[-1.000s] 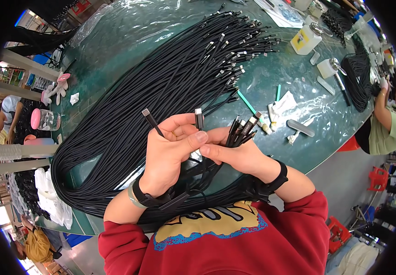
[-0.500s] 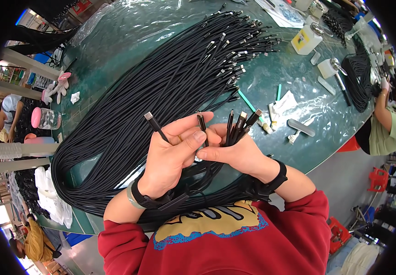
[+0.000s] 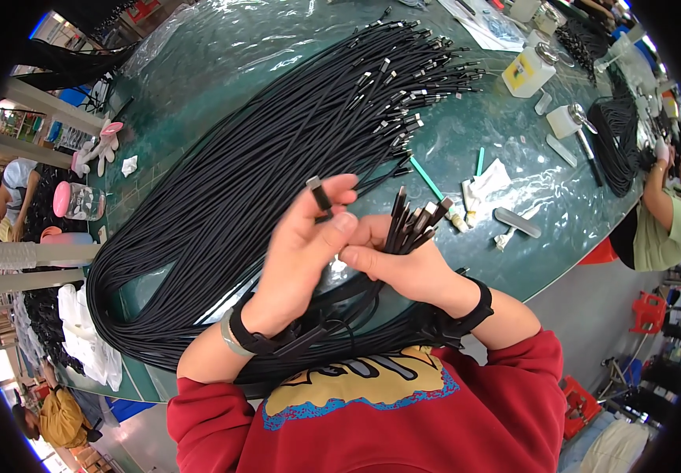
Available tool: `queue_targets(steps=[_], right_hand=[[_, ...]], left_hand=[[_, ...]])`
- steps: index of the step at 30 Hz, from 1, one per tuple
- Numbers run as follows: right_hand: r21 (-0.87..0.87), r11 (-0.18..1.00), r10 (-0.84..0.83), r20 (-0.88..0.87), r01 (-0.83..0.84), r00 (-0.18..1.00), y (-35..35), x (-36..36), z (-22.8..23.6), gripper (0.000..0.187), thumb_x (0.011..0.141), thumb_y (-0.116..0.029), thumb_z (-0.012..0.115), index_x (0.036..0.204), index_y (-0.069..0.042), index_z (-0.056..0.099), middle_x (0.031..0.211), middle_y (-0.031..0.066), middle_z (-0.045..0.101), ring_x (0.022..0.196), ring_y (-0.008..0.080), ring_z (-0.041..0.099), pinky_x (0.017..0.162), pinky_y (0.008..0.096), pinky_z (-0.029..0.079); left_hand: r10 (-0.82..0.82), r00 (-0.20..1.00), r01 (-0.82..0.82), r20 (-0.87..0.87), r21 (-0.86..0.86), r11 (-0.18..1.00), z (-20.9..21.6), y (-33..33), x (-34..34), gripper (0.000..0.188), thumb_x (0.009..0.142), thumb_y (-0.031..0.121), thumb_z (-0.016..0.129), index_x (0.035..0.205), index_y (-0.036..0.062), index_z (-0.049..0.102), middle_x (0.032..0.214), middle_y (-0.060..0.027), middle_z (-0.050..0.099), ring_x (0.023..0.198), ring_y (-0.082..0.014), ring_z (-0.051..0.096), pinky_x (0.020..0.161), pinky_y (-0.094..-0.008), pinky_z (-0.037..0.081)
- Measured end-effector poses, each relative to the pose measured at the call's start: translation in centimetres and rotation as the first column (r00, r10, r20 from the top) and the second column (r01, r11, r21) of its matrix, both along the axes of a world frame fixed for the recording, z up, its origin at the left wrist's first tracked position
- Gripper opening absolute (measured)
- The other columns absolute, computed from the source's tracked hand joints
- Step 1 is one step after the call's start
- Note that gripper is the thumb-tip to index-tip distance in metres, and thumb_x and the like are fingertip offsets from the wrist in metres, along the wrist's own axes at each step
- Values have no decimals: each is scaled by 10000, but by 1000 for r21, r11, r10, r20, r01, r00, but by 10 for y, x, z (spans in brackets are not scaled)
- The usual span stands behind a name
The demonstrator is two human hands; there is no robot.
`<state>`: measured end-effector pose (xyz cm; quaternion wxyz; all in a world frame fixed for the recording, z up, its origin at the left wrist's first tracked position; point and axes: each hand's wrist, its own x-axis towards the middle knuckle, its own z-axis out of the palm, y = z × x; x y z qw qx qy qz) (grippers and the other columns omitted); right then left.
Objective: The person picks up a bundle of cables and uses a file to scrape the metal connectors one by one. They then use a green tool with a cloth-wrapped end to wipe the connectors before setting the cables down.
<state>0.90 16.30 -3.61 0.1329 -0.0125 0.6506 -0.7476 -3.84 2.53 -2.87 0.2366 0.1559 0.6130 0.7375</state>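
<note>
Cables (image 3: pixel 407 229) in right hand (image 3: pixel 403 268) point up-right.

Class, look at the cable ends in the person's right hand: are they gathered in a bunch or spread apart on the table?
Gathered: the cable ends stand together above the right hand, off the table.

A white squeeze bottle (image 3: pixel 529 69), a green swab (image 3: pixel 427 179), a crumpled tissue (image 3: pixel 488 180) and a pink-lidded jar (image 3: pixel 78 202) are lying on the green table (image 3: pixel 222 55), while a co-worker (image 3: pixel 660 217) is sitting at its far right.

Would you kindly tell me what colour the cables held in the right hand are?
Black, with metal tips: the cables in the right hand, clearest in the head view.
</note>
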Motion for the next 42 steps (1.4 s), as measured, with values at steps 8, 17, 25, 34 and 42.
queue_targets(steps=[8, 17, 25, 34, 42], right_hand=[[-90, 993, 82, 26, -79, 996, 4, 2, 4, 170, 810, -178, 563, 804, -8, 575, 602, -6, 501, 531, 61, 440, 478, 212, 344], [-175, 975, 142, 24, -135, 990, 8, 3, 11, 172, 791, -162, 572, 753, 4, 598, 586, 1, 505, 536, 71, 449, 482, 210, 346], [-166, 986, 4, 77, 9, 997, 1, 1, 3, 103, 732, -85, 642, 699, -23, 566, 613, -34, 487, 573, 37, 426, 503, 193, 332], [-80, 996, -31, 89, 38, 996, 3, 0, 5, 365, 693, -30, 665, 563, -117, 335, 584, -68, 363, 564, 26, 343, 512, 190, 307], [-177, 982, -64, 50, 72, 997, -2, -3, 2, 302, 691, -34, 663, 577, -94, 390, 627, -56, 400, 584, 43, 375, 520, 200, 312]], left_hand=[[-17, 964, 10, 266, 27, 1000, 24, -12, -9, 332, 706, -38, 634, 1020, -6, 529, 635, 7, 562, 594, -50, 534, 584, -162, 430], [-21, 992, 28, 122, -48, 998, 31, -13, -3, 410, 668, -67, 632, 1058, -25, 511, 594, 16, 507, 515, -50, 477, 460, -167, 387], [-53, 991, 52, 120, 19, 998, 29, -15, -2, 383, 734, -45, 577, 1104, -26, 480, 694, -30, 573, 620, -76, 523, 587, -189, 425], [-189, 982, 183, 32, 125, 975, 24, -15, 0, 337, 839, -16, 445, 1175, -21, 409, 885, -85, 597, 832, -101, 546, 779, -227, 424], [-196, 970, 203, -147, 40, 978, 17, -20, -1, 424, 794, 27, 516, 1197, -5, 385, 1027, -85, 528, 929, -135, 502, 811, -257, 399]])
